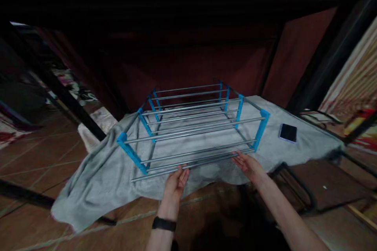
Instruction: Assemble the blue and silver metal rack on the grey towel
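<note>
A low rack of grey metal tubes [194, 126] with blue plastic connectors [260, 130] lies on a cloth-covered table. Along its near lower edge runs a loose-looking metal tube [153, 175], its left end sticking out past the front left connector. My left hand [174, 182], with a dark band on the wrist, has its fingertips closed on this tube near the middle. Farther right, my right hand [246, 166] pinches the tube close to the front right connector. Whether the tube's right end touches that connector is unclear.
Grey cloth [97, 180] drapes over the table edge. A dark phone [288, 132] lies right of the rack. A chair [326, 184] stands at the lower right, and a dark red wooden panel [191, 66] rises behind the table. Tiled floor [32, 164] shows at left.
</note>
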`<state>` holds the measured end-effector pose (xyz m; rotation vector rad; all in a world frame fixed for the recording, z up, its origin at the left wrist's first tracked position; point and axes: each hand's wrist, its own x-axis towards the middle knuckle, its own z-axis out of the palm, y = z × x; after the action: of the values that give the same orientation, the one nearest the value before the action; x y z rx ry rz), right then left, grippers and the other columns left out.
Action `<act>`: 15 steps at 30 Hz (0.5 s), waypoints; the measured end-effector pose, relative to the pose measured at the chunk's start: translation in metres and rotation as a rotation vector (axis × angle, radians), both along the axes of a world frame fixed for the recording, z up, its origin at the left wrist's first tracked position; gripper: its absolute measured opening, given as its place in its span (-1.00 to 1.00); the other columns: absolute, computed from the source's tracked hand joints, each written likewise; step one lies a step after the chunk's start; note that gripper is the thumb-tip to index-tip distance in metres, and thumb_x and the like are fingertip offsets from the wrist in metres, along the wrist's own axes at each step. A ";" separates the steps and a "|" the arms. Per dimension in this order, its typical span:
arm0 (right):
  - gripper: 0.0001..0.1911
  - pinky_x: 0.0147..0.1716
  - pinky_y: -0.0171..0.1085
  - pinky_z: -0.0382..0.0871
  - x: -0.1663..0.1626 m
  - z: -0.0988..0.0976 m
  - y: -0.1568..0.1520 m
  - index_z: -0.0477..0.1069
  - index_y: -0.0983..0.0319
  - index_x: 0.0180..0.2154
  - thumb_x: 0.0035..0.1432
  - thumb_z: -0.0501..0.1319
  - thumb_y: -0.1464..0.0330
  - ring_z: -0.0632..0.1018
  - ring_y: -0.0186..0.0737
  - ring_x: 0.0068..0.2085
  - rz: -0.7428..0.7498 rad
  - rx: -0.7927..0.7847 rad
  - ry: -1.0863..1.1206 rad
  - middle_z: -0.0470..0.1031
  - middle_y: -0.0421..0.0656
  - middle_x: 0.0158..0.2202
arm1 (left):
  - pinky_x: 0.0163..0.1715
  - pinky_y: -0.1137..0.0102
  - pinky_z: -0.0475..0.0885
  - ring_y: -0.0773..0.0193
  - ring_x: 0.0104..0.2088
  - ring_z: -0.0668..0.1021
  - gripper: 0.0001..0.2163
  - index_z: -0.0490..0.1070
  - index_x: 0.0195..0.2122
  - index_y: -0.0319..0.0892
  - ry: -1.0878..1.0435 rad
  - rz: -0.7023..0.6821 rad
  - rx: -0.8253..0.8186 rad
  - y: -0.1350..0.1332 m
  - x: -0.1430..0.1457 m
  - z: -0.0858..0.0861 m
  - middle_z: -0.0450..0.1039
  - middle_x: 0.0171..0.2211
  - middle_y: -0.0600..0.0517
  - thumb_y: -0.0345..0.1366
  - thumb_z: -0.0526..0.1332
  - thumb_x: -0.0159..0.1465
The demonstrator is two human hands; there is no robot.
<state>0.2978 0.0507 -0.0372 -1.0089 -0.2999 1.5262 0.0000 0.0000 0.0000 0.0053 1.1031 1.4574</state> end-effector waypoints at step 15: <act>-0.90 -0.25 -0.29 0.59 0.005 -0.033 0.012 0.39 0.25 -0.34 0.15 0.17 0.55 0.61 -0.29 -0.33 -0.023 -0.130 -0.085 0.58 -0.13 -0.39 | -0.40 0.42 0.60 0.33 -0.47 0.60 -0.83 0.37 -0.41 -0.26 -0.025 0.151 -0.044 0.012 -0.034 -0.024 0.51 -0.47 -0.03 -0.61 0.11 0.26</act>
<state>0.3030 0.0626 -0.0701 -1.1780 -0.2495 1.4994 -0.0338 0.0123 -0.0238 -0.1292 1.1348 1.5627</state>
